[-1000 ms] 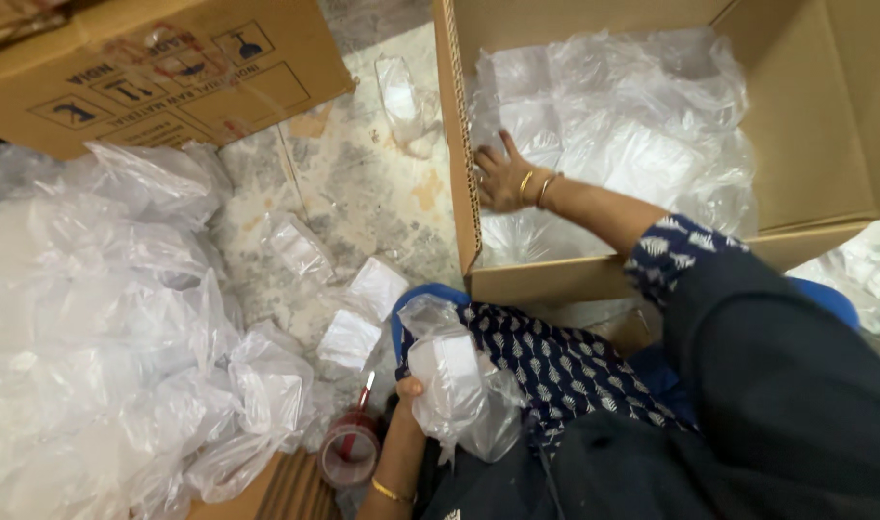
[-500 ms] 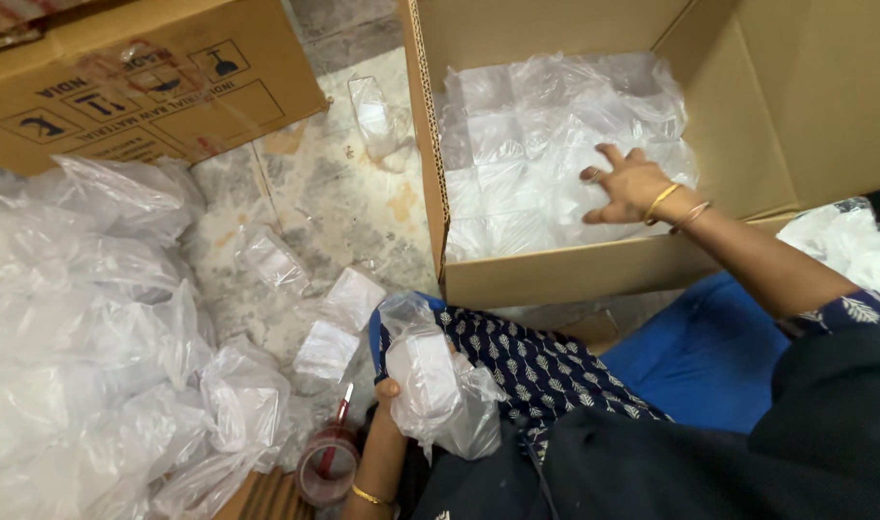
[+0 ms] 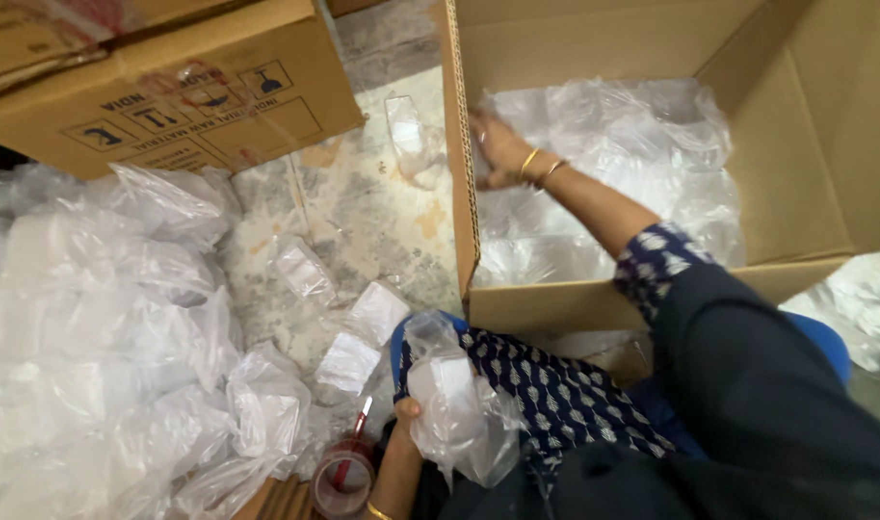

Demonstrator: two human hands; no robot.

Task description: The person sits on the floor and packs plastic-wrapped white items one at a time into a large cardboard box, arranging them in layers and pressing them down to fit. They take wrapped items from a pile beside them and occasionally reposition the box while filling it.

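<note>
reaching deep into the open cardboard box (image 3: 806, 173), the right hand (image 3: 498, 149) is pressing against the clear plastic packets (image 3: 632, 154) piled inside, close to the box's left wall; its fingers are lying spread and flat on the plastic, clamped on nothing that i can see. the left hand (image 3: 406, 416) is sitting low by the lap, fingers closed around the neck of a clear bag (image 3: 454, 409) with a pale packet in it, keeping it upright and ready. a roll of brown tape (image 3: 341, 480) is lying just beside that wrist. more filled bags (image 3: 93, 337) are heaping on the floor (image 3: 382, 207) to the left, under a closed carton (image 3: 170, 87).
</note>
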